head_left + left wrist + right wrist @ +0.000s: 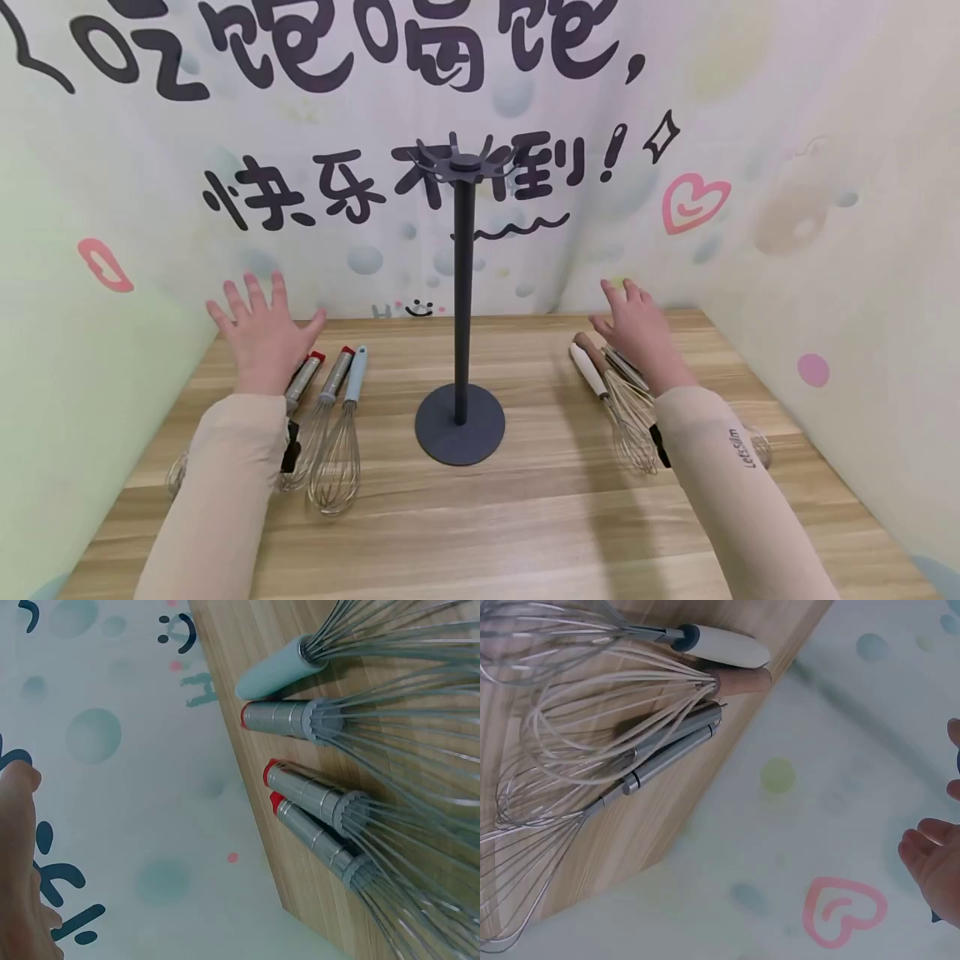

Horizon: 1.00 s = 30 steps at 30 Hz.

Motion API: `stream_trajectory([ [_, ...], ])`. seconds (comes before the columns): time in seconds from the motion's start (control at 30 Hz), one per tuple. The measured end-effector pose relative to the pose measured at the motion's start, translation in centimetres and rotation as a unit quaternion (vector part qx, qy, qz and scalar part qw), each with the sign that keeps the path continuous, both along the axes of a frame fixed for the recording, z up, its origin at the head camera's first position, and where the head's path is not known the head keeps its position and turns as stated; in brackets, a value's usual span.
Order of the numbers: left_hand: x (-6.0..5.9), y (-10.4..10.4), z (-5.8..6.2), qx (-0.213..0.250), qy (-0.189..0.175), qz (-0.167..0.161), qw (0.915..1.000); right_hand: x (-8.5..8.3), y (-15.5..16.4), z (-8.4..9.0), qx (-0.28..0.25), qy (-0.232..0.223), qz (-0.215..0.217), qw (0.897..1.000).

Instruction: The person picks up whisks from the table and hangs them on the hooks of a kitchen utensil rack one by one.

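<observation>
Hands (pixel 264 333) spread above whisks (pixel 333 433)

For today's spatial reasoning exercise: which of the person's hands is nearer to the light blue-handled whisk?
Left. The left hand hovers just left of the light blue-handled whisk, above the red-tipped whisks. The right hand is far across the rack stand.

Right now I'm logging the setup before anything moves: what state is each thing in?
left hand: open, fingers spread, holding nothing
right hand: open, holding nothing
rack: upright, hooks bare
left whisks: lying flat on the table
right whisks: lying flat, bunched together
</observation>
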<state>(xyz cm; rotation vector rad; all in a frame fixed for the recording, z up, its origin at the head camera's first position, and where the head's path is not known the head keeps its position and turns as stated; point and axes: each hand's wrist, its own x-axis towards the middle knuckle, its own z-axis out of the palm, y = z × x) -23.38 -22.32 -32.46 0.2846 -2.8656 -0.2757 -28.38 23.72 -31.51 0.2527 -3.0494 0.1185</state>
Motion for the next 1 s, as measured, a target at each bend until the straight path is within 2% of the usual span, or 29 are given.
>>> stream_trajectory([
  [0.13, 0.1, 0.5, 0.0, 0.012, 0.023, 0.000, 0.9997, 0.1, -0.4, -0.7, -0.037, 0.009, 0.005, 0.999],
  [0.3, -0.1, 1.6, -0.2, 0.027, 0.094, -0.010, 0.9952, 0.4, -0.6, -2.2, -0.046, 0.000, 0.014, 0.999],
  [0.43, -0.1, 3.2, 0.0, 0.038, 0.132, -0.026, 0.9901, 0.6, -0.5, -4.1, -0.060, -0.009, 0.012, 0.998],
  [0.53, 0.0, 4.3, 0.2, 0.039, 0.170, -0.038, 0.9840, 0.8, -0.4, -6.0, -0.035, 0.023, 0.048, 0.998],
  [0.67, 0.0, 5.3, 0.0, 0.038, 0.244, -0.055, 0.9674, 1.1, -0.5, -8.0, -0.012, 0.059, 0.081, 0.995],
  [0.83, 0.4, 6.5, 0.4, 0.045, 0.292, -0.074, 0.9526, 1.4, -0.6, -9.2, -0.045, 0.014, 0.036, 0.998],
  [1.0, 0.9, 7.8, 1.1, 0.078, 0.300, -0.100, 0.9455, 1.6, -0.2, -10.1, -0.053, 0.002, 0.025, 0.998],
])
